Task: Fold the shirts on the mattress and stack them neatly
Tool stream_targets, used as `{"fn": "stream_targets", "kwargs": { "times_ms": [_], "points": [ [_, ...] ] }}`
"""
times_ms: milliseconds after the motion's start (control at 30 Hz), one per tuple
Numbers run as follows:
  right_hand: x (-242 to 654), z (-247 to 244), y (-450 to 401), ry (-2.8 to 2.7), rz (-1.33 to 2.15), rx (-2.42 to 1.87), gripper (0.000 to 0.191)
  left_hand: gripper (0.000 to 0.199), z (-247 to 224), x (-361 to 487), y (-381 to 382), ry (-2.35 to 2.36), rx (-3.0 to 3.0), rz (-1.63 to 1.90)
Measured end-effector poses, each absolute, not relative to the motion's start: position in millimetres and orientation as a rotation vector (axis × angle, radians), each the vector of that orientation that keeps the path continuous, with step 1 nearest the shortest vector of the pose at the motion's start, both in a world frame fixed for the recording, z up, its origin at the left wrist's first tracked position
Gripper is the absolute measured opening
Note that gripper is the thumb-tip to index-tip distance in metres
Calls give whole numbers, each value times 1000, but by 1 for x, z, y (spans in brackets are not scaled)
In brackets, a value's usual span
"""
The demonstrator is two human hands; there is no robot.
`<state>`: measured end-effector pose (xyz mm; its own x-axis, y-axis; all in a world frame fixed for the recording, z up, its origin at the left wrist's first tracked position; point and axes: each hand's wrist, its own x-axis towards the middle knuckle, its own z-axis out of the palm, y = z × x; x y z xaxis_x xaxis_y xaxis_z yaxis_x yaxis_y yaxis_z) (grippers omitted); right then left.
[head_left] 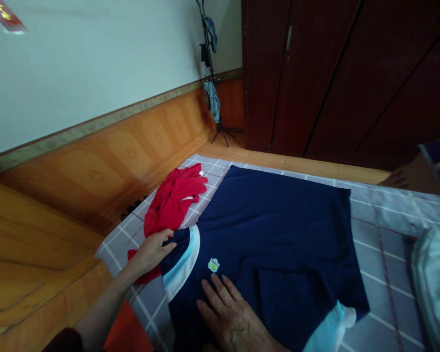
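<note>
A navy T-shirt [275,225] with light-blue and white sleeve bands lies spread on the checked bed cover [154,298], a small badge on its chest. My left hand [152,252] pinches the edge of its left-side sleeve between thumb and fingers. On the chest just below the badge, my right hand [236,315] rests flat with its fingers stretched out. A crumpled red garment [176,198] lies beside the T-shirt, partly behind my left hand. The collar area is partly hidden by my right hand and the frame's lower edge.
Folded pale-green cloth [436,283] sits at the bed's right side. A cardboard box [418,173] stands beyond the bed edge at right. A coat rack [212,73] with hung clothes stands in the far corner beside a dark wardrobe [304,73]. An orange object [126,330] is at lower left.
</note>
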<state>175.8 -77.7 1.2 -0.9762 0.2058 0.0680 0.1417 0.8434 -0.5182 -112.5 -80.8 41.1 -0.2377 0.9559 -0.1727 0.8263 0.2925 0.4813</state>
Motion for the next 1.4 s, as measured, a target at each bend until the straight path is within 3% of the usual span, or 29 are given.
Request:
{"fn": "stream_targets", "kwargs": {
  "times_ms": [167,333,433,533,700,967,1167,1400],
  "points": [
    [181,-5,-82,-2824,808,-289,60,32,79,-82,-69,1884,1407,807],
    [186,0,-90,-2555,772,-579,47,48,109,-34,-78,1715,1567,812],
    [187,14,-87,-2345,813,-742,30,34,94,-32,-95,1891,1664,795],
    [191,28,-74,-2216,836,-860,26,26,71,-33,-119,1883,1780,613],
    [200,49,-37,-2221,773,-1239,31,52,49,-24,-153,1821,2006,440],
    [147,65,17,-2300,941,-1711,25,42,26,-28,-163,1661,2239,408],
    [114,49,40,-2125,1133,-1785,8,38,9,-33,-163,1602,2346,529],
    [119,47,56,-1967,1389,-1731,20,36,9,-38,-160,1504,2389,436]
  ]
}}
